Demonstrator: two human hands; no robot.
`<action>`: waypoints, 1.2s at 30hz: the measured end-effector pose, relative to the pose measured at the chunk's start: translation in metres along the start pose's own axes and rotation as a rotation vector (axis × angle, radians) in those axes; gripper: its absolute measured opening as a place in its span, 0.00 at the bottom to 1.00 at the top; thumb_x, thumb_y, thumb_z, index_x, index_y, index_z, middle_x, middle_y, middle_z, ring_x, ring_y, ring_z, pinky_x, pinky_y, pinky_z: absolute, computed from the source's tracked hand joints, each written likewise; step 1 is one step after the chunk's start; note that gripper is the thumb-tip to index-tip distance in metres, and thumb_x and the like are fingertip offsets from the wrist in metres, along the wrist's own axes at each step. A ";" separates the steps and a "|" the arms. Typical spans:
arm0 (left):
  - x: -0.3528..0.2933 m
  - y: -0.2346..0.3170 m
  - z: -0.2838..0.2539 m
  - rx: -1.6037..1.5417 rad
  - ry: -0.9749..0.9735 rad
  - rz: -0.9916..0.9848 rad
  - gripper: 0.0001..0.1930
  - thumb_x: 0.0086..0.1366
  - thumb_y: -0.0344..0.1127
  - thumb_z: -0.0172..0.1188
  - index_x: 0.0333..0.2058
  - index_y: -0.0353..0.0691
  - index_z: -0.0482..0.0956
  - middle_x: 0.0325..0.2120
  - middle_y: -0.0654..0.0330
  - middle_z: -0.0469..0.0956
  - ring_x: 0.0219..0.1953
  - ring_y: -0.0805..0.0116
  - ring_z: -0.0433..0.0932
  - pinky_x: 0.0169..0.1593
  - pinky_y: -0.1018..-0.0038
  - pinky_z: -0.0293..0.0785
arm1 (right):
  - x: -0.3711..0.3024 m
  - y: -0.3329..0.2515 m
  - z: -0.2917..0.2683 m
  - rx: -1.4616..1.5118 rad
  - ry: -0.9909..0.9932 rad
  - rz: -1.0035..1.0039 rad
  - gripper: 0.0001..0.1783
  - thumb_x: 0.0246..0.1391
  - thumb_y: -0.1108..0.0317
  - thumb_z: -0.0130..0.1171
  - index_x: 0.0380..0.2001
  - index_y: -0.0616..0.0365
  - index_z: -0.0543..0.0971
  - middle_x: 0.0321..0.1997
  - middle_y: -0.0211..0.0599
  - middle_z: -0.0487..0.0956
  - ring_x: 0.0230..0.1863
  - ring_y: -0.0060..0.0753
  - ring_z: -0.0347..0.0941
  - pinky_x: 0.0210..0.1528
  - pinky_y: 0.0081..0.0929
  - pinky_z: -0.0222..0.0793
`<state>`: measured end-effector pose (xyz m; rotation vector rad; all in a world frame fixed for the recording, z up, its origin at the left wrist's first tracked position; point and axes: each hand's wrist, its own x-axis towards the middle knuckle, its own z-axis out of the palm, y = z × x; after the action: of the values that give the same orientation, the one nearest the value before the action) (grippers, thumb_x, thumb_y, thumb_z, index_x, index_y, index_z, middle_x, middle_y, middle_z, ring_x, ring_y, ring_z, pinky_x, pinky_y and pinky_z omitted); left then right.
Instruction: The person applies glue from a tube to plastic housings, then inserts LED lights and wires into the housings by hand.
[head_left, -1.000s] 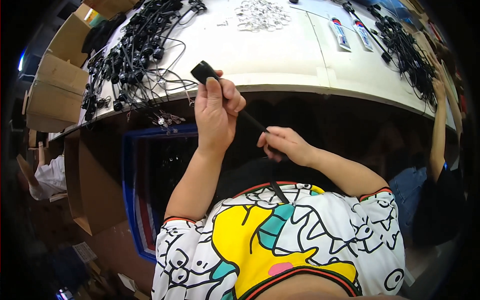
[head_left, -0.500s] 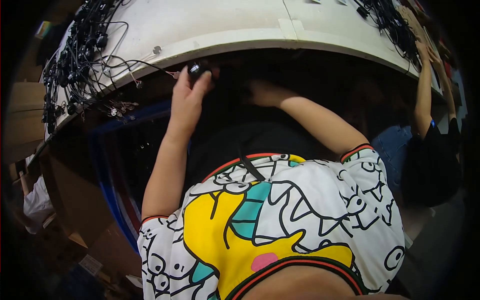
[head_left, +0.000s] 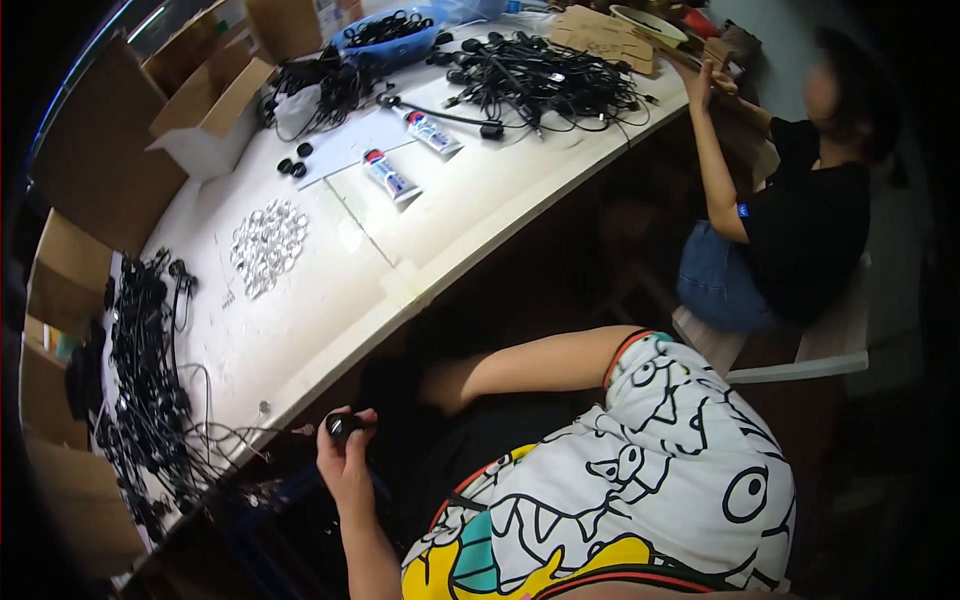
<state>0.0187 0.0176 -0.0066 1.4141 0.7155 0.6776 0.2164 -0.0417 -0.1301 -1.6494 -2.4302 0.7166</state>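
Observation:
A small round black part with a shiny, lens-like face (head_left: 343,428) sits in my left hand (head_left: 346,465), its fingers closed round it just below the table's front edge. Thin wire ends lie beside that hand, by a heap of black cables (head_left: 155,400) on the table's left end. Below the edge, in deep shadow, is my right hand (head_left: 437,387); its fingers are lost in the dark, so what they touch does not show. Past the cable heap lies a spread of small clear discs (head_left: 270,245) on the white table (head_left: 330,330).
Two glue-like tubes (head_left: 390,178) and several black rings (head_left: 293,162) lie mid-table. Farther back are a blue basin (head_left: 400,48) of black rings and a big cable pile (head_left: 545,85). Cardboard boxes (head_left: 205,125) line the left. A seated co-worker (head_left: 800,210) is at right.
My view has swung up and to the right, bringing in more of the tabletop and the co-worker. My left hand still holds the black part; my right hand stays under the table edge.

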 end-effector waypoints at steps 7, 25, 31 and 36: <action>0.007 0.058 0.017 -0.253 -0.109 0.093 0.26 0.62 0.44 0.46 0.51 0.30 0.56 0.42 0.45 0.69 0.41 0.57 0.73 0.44 0.69 0.71 | -0.114 -0.017 -0.187 0.223 0.380 0.256 0.15 0.44 0.58 0.57 0.25 0.57 0.68 0.21 0.44 0.73 0.26 0.50 0.71 0.28 0.38 0.65; 0.036 0.082 0.022 0.123 -0.286 -0.029 0.21 0.60 0.31 0.47 0.52 0.33 0.59 0.41 0.51 0.71 0.39 0.64 0.74 0.44 0.71 0.71 | -0.252 0.226 -0.377 -0.365 1.126 1.452 0.19 0.45 0.61 0.50 0.40 0.58 0.74 0.44 0.49 0.72 0.47 0.49 0.68 0.47 0.39 0.63; 0.035 0.111 -0.027 0.352 -0.024 -0.032 0.18 0.59 0.30 0.47 0.49 0.34 0.65 0.39 0.54 0.72 0.36 0.68 0.74 0.40 0.75 0.71 | -0.238 0.246 -0.351 -0.419 0.926 1.421 0.18 0.46 0.67 0.47 0.43 0.59 0.72 0.46 0.53 0.70 0.48 0.51 0.67 0.49 0.44 0.61; 0.068 0.128 -0.138 0.629 0.232 0.174 0.15 0.60 0.29 0.48 0.45 0.32 0.68 0.41 0.57 0.71 0.37 0.73 0.72 0.39 0.79 0.69 | -0.226 0.242 -0.331 -0.521 0.795 1.053 0.18 0.43 0.64 0.46 0.38 0.61 0.72 0.35 0.56 0.73 0.39 0.55 0.69 0.40 0.43 0.64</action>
<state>-0.0459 0.1627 0.1151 2.0095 1.0555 0.7995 0.6283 -0.0696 0.0902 -2.6762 -1.1294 -0.5420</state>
